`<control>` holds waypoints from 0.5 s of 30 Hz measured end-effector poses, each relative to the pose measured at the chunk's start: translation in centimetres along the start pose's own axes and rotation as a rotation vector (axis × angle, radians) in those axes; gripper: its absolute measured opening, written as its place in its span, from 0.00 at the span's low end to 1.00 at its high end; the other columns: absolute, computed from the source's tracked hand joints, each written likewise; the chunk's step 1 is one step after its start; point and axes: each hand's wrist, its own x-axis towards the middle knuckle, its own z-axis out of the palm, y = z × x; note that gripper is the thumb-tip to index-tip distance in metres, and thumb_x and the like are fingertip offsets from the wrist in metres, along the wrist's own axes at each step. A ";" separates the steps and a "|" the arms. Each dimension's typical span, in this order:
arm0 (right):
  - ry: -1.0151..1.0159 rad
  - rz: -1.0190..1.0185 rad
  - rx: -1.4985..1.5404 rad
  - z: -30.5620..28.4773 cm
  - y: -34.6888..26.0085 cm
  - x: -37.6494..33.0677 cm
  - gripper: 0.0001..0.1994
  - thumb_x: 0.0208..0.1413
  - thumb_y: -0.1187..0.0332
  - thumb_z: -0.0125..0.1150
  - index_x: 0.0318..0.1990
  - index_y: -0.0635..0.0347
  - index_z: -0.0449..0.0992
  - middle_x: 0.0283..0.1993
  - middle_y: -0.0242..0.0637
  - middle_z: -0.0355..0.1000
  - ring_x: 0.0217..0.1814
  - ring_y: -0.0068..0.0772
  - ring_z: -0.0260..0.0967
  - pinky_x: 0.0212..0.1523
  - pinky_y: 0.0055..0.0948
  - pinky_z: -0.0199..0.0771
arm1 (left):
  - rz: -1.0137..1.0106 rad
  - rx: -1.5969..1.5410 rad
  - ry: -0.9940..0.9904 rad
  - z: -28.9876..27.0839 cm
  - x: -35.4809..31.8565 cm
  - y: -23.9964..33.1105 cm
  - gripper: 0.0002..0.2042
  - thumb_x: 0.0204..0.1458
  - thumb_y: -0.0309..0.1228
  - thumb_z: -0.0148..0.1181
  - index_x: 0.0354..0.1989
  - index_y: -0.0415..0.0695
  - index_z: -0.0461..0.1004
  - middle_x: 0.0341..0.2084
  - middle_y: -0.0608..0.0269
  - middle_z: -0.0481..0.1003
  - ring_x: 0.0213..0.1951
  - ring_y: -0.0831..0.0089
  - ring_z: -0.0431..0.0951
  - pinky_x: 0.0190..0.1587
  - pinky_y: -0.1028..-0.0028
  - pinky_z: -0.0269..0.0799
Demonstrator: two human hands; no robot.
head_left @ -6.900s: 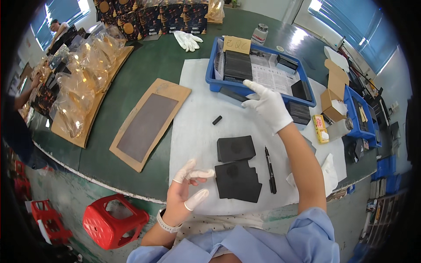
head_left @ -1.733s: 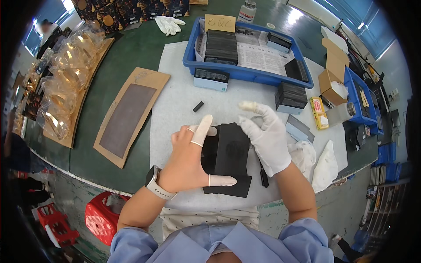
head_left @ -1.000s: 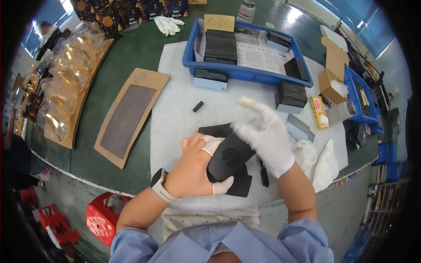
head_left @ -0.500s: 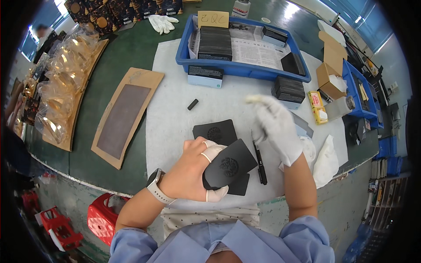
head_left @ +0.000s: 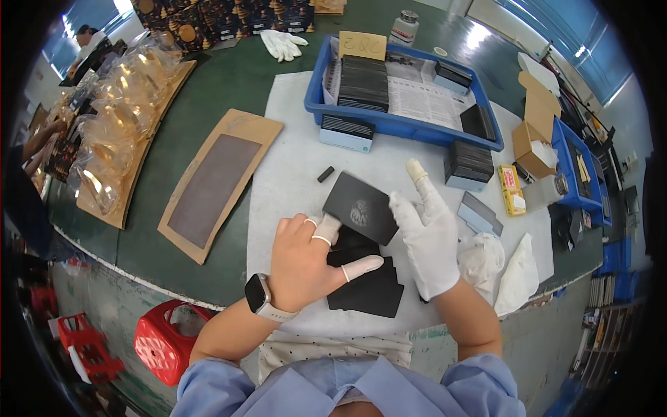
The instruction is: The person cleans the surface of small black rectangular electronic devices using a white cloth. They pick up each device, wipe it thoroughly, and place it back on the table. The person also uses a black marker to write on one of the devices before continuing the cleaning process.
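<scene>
Card (head_left: 361, 206) is black, with a roundish grey emblem (head_left: 360, 213)

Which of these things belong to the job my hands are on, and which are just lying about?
Likely the job:
- emblem-marked black card between left hand and right hand
- black cards beneath
- black packs in blue tray

Apparently lying about:
- loose white glove
- yellow box
- red stool

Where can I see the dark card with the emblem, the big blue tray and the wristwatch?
Dark card (head_left: 361, 207), head view: the middle of its emblem side.
Big blue tray (head_left: 411, 129), head view: its front wall.
Wristwatch (head_left: 256, 293), head view: its dark face.
</scene>
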 end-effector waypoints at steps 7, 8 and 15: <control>-0.376 0.278 0.034 1.2 0.6 -0.8 0.29 0.50 0.75 0.68 0.61 0.66 0.66 0.43 0.35 0.76 0.39 0.20 0.74 0.37 0.20 0.75 | -0.049 -0.132 -0.045 -0.1 0.3 0.2 0.62 0.27 0.55 0.77 0.66 0.27 0.50 0.37 0.53 0.70 0.36 0.57 0.70 0.37 0.62 0.63; -0.376 0.301 0.060 1.4 -0.3 -1.0 0.29 0.50 0.75 0.68 0.60 0.66 0.66 0.43 0.35 0.77 0.39 0.20 0.74 0.38 0.21 0.75 | -0.038 -0.203 -0.020 0.1 0.3 0.0 0.55 0.30 0.49 0.77 0.65 0.30 0.53 0.38 0.51 0.70 0.38 0.55 0.70 0.39 0.62 0.65; 0.024 0.014 0.053 0.1 -0.7 0.5 0.29 0.50 0.74 0.68 0.61 0.66 0.66 0.44 0.35 0.76 0.43 0.22 0.74 0.43 0.22 0.76 | -0.078 -0.552 -0.233 -0.5 0.3 0.3 0.41 0.36 0.38 0.73 0.60 0.35 0.62 0.41 0.48 0.72 0.42 0.53 0.71 0.49 0.63 0.69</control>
